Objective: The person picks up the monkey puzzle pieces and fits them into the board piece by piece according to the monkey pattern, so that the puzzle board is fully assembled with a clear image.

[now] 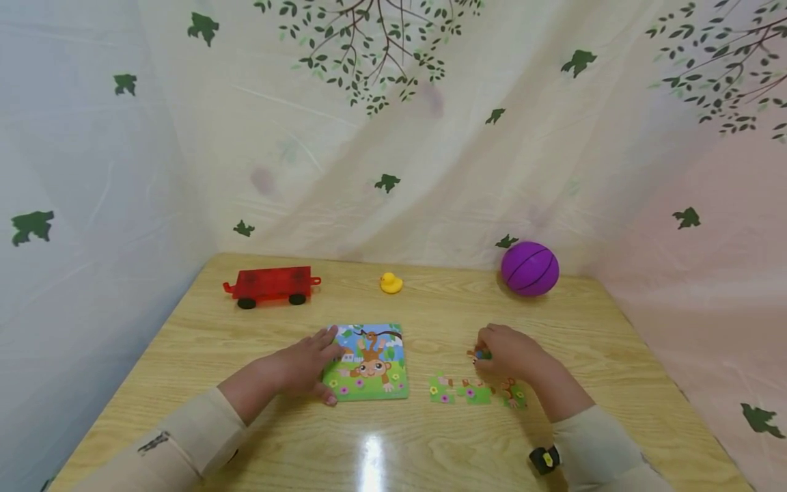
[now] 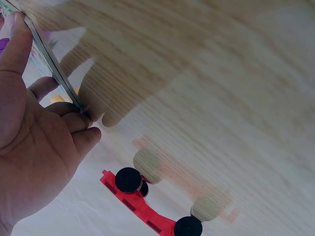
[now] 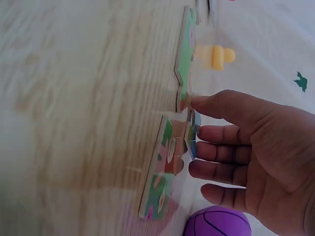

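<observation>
A square picture puzzle (image 1: pixel 371 362) of a monkey hanging from a branch lies flat on the table. My left hand (image 1: pixel 307 362) rests on its left side, thumb by the near left corner and fingers spread across the edge. In the left wrist view, the fingers lie along the board's edge. To the right, my right hand (image 1: pixel 507 352) pinches a small puzzle piece (image 3: pixel 192 135) with blue on it between thumb and fingers, low over the table. Just below that hand lie loose green pieces: one with flowers (image 1: pixel 441 389), a middle one (image 1: pixel 476 393) and one on the right (image 1: pixel 515 394).
A red toy wagon (image 1: pixel 272 283) stands at the back left of the wooden table (image 1: pixel 295 444). A yellow rubber duck (image 1: pixel 391 283) sits at the back middle and a purple ball (image 1: pixel 530 268) at the back right. Behind hangs a leaf-printed cloth (image 1: pixel 344 205).
</observation>
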Motion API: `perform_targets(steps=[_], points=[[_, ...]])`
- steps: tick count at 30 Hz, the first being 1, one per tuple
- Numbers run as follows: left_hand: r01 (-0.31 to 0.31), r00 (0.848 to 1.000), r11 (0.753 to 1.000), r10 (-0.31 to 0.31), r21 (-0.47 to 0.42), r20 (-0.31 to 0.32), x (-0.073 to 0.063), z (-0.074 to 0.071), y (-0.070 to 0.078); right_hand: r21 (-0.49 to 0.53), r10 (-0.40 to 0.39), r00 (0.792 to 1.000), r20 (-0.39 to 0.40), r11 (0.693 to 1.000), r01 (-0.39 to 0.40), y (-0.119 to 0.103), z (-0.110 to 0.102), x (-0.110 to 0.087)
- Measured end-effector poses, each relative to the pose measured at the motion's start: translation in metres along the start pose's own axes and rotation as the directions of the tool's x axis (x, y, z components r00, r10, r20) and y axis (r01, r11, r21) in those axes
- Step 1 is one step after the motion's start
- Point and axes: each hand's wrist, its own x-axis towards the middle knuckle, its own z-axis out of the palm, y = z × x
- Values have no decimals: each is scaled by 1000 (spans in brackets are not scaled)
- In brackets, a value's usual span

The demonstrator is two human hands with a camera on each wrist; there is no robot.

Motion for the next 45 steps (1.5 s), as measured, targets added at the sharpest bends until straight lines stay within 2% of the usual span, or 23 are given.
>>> perform_targets(steps=[6, 14, 18, 27, 35, 45], points=[[11, 1000, 1000, -11, -16, 4, -1, -1, 1, -146, -31, 999, -44, 989, 24, -12, 1, 8], [-1, 1000, 1000, 1, -4, -9, 1, 2, -2, -191, -98, 991, -96, 979, 78, -31, 2, 22], [-2, 1000, 1000, 2, -1, -10, 2, 3, -3, -174, -136, 984, -111, 978, 115, -48, -2, 29], [-4, 1000, 1000, 4, 4, -17, 3, 5, -5, -195, -209, 976, -66, 962, 193, -91, -4, 48], [-2, 1000, 1000, 2, -2, -15, 2, 3, -3, -257, -296, 955, -28, 925, 279, -125, 1, 61], [-4, 1000, 1000, 4, -8, -10, 0, 2, -3, -264, -300, 954, 22, 918, 295, -143, 8, 71]])
